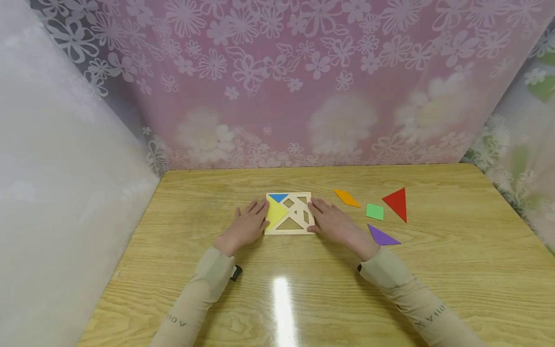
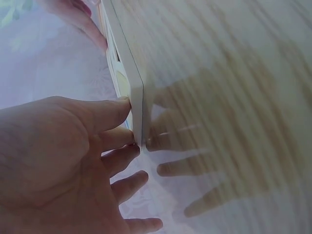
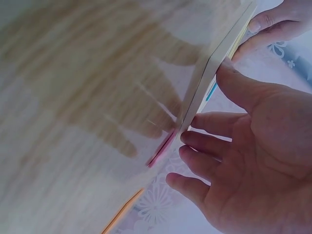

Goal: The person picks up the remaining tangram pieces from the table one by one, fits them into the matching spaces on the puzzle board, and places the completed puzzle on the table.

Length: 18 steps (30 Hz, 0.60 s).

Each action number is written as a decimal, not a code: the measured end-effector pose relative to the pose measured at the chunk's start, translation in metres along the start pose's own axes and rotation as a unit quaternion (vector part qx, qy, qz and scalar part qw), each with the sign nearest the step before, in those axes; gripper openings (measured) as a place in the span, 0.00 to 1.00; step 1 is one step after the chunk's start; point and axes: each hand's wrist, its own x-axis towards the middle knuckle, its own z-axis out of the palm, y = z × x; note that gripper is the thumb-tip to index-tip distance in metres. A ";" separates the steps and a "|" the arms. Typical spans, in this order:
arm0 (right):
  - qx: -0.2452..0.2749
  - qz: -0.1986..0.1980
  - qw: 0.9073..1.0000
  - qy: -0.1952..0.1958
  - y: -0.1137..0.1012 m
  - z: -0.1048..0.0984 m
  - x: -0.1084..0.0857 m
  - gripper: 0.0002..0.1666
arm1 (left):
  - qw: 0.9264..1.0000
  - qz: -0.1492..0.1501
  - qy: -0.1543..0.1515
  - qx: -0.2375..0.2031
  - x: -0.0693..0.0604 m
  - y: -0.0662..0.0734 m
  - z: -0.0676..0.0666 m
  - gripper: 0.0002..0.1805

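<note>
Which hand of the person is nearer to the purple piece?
Right. The right hand is at the right edge of the board, close to the purple piece; the left hand is farther, at the left edge.

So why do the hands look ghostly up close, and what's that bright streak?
Head view: a white streak of glare on the glossy tabletop; left wrist view: hazy and tilted, the surface mirroring the left hand as a dark double; right wrist view: equally pale, the right hand mirrored likewise.
</note>
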 end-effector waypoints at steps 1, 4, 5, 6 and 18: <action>0.000 0.000 1.000 0.001 0.001 0.000 -0.001 0.41 | 1.000 -0.001 0.000 0.001 0.000 0.000 0.000 0.33; -0.001 0.001 1.000 0.006 0.002 0.001 -0.002 0.41 | 1.000 -0.002 -0.001 0.002 0.002 0.002 0.000 0.33; -0.002 0.002 1.000 0.007 0.003 0.002 -0.002 0.41 | 1.000 -0.001 -0.001 0.000 0.002 0.003 0.000 0.33; -0.002 0.003 1.000 0.008 0.003 0.002 -0.002 0.41 | 1.000 0.000 -0.001 -0.003 0.002 0.003 0.000 0.32; 0.000 0.012 1.000 0.008 0.012 0.001 -0.009 0.41 | 1.000 0.016 -0.003 -0.003 0.008 0.012 0.000 0.33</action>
